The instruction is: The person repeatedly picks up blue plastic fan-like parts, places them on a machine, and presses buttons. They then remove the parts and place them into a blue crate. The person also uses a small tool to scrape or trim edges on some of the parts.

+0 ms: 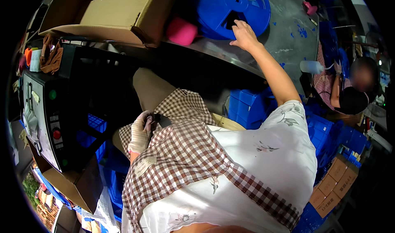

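My right hand [245, 36] is bare and stretched out to a large blue plastic spoked wheel or reel [236, 1] on the metal table [284, 37]. Its fingers lie at the wheel's near rim, thumb apart, and nothing shows in its grasp. My left hand [141, 132], in a pale, stained glove, is down by my lap with fingers curled. Against its fingers is a dark, flat piece [163, 121] whose kind I cannot make out. Beneath both lies my brown-and-white checked apron [181, 148].
A rounded pink object [182, 31] sits by an open cardboard box [119, 12]. At left stands a machine panel with a red button [56, 134]. Blue crates [247, 108] are stacked below the table. Across it, a co-worker [343, 85] holds a squeeze bottle [311, 67].
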Demonstrator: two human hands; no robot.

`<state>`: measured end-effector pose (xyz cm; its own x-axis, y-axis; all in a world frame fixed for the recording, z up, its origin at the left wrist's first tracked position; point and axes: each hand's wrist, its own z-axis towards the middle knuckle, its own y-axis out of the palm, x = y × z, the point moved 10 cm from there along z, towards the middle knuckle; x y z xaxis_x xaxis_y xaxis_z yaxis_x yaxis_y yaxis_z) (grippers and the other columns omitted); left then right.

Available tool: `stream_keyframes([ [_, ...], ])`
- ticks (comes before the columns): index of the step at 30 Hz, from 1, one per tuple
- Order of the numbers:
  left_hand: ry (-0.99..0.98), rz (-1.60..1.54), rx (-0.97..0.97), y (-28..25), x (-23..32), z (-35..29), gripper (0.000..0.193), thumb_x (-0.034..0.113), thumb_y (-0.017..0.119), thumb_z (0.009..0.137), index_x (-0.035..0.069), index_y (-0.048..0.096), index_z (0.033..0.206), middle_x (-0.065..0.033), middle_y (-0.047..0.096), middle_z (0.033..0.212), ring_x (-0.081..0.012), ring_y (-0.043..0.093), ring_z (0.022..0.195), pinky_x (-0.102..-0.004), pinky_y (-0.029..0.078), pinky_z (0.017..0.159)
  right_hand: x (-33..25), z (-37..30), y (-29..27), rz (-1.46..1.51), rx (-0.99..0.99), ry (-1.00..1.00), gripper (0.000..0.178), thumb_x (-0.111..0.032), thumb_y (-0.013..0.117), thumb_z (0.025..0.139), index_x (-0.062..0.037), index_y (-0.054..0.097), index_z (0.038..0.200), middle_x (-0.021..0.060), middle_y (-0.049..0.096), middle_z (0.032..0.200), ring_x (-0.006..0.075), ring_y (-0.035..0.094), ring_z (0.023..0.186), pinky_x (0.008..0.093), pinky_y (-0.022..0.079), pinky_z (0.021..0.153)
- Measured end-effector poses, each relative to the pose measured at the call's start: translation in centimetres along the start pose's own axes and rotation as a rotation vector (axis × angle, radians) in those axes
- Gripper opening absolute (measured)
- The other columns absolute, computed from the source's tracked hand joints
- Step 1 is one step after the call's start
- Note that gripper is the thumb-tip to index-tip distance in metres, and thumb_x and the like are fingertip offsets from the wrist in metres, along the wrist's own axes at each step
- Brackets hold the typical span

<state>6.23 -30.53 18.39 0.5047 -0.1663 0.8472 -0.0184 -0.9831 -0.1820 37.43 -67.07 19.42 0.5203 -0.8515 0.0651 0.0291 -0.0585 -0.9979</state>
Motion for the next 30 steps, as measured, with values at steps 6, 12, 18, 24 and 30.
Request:
stream_keyframes([
  [6,0.161,0.216,-0.015,0.9,2.9,0.1,0.018,0.003,0.051,0.095,0.000,0.060,0.110,-0.0093,0.062,0.088,-0.0125,0.057,0.073,-0.0256,0.049,0.070,-1.6,1.1,3.9,0.052,-0.435,0.039,0.062,-0.030,0.084,0.064,0.0010,0.061,0.112,0.0192,0.055,0.125,0.0342,0.049,0.119,0.0413,0.041,0.100],
  [12,0.122,0.193,0.013,0.4,1.8,-0.2,0.018,0.002,0.052,0.094,0.000,0.060,0.110,-0.0111,0.065,0.092,-0.0161,0.061,0.083,-0.0268,0.050,0.077,-0.5,2.1,4.3,0.054,-0.299,0.037,0.050,-0.027,0.074,0.068,-0.0005,0.063,0.109,0.0198,0.060,0.119,0.0355,0.054,0.115,0.0417,0.044,0.098],
  [18,0.125,0.192,0.034,0.3,2.4,-0.6,0.018,0.002,0.052,0.095,0.000,0.060,0.111,-0.0075,0.064,0.090,-0.0108,0.058,0.079,-0.0247,0.050,0.073,2.6,0.8,-2.5,0.354,-0.026,0.238,0.048,-0.031,0.069,0.072,-0.0049,0.062,0.112,0.0211,0.064,0.111,0.0374,0.059,0.106,0.0455,0.048,0.088],
  [24,0.130,0.081,-0.026,1.3,2.5,-0.4,0.017,0.002,0.051,0.096,0.001,0.060,0.111,-0.0071,0.063,0.090,-0.0108,0.057,0.076,-0.0246,0.050,0.070,9.5,-1.4,-15.5,0.766,0.458,0.395,0.031,-0.032,0.068,0.086,-0.0030,0.062,0.096,0.0132,0.068,0.081,0.0222,0.066,0.069,0.0360,0.052,0.066],
  [30,0.228,0.172,-0.029,1.3,3.5,-0.7,0.017,0.003,0.052,0.095,-0.001,0.060,0.110,-0.0091,0.063,0.089,-0.0122,0.059,0.076,-0.0261,0.051,0.069,12.3,-5.0,-22.7,2.283,0.451,0.088,0.017,-0.020,0.057,0.096,-0.0040,0.053,0.092,-0.0012,0.045,0.068,0.0077,0.042,0.057,0.0260,0.041,0.061],
])
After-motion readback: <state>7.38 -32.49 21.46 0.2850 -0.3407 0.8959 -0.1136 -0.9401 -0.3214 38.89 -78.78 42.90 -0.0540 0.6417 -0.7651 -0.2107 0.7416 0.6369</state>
